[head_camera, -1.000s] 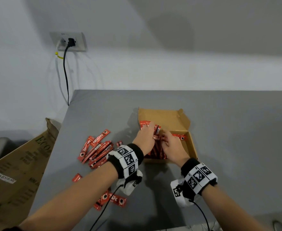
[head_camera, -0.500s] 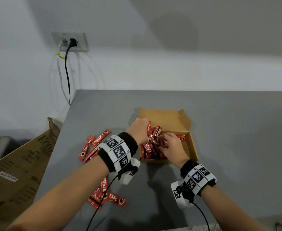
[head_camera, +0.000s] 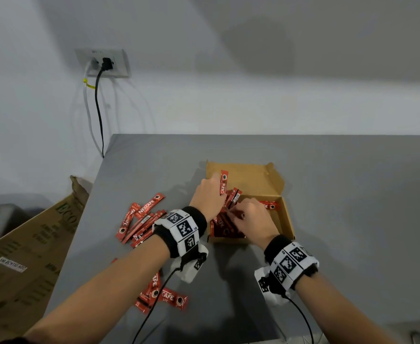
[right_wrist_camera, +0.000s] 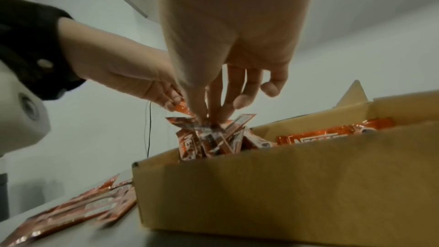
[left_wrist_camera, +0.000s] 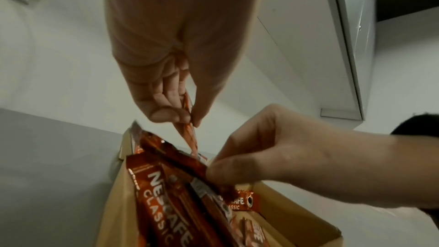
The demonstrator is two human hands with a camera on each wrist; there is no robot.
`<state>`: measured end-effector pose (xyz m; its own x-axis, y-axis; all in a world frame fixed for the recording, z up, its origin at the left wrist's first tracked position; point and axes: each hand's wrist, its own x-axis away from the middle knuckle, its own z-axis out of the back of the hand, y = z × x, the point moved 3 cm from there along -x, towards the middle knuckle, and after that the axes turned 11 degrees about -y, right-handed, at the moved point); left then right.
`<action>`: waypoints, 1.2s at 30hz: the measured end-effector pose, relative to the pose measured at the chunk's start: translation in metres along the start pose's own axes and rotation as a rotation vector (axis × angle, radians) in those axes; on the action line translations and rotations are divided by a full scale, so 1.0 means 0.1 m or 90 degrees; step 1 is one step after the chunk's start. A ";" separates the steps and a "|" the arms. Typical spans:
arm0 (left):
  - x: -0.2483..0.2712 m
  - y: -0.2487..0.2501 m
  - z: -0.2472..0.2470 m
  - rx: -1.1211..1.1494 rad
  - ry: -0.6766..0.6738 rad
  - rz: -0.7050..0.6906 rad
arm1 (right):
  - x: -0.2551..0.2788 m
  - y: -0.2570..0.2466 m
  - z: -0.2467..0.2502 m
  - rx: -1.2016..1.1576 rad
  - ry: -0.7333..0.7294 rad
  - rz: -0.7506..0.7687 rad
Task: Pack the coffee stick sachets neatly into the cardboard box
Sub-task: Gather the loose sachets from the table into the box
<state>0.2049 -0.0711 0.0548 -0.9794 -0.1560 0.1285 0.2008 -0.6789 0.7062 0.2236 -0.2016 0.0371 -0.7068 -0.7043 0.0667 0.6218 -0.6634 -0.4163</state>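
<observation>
An open cardboard box [head_camera: 287, 219] sits on the grey table, with several red coffee stick sachets [head_camera: 222, 225] bunched at its left side. My left hand [head_camera: 207, 197] pinches one upright sachet [head_camera: 224, 181] between thumb and fingers [left_wrist_camera: 171, 114] over the box's left edge. My right hand [head_camera: 251, 217] pinches the tops of the bunched sachets [right_wrist_camera: 209, 134] with its fingertips [right_wrist_camera: 202, 117]. One sachet [head_camera: 268, 204] lies across the box's middle. Loose sachets [head_camera: 141, 219] lie on the table left of the box, and a few more sachets [head_camera: 164, 297] lie under my left forearm.
A large brown carton [head_camera: 27, 256] leans at the table's left edge. A wall socket [head_camera: 103, 63] with a black cable is at the back left. The box lid flap [head_camera: 274, 177] stands up behind the box. Wrist cables trail over the near table.
My left hand has risen from the bunch in the box, pinching a single sachet upright. My right hand stays on the bunched sachets.
</observation>
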 end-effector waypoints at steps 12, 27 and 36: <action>0.04 -0.05 -0.12 0.006 -0.158 0.101 | 0.07 0.14 0.01 -0.043 -0.114 -0.068; 0.30 -1.20 0.67 -0.256 -0.179 0.358 | 0.06 -0.73 -0.15 -0.131 -0.117 0.111; 0.38 -1.37 0.53 -0.214 -0.236 0.335 | 0.11 -1.34 -1.00 0.160 -0.476 0.367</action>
<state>0.1395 0.0538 0.0001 -0.6827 -0.3096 0.6619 0.5854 -0.7738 0.2420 0.0984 -0.0953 0.0026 0.0709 -0.8586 0.5078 0.9198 -0.1407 -0.3664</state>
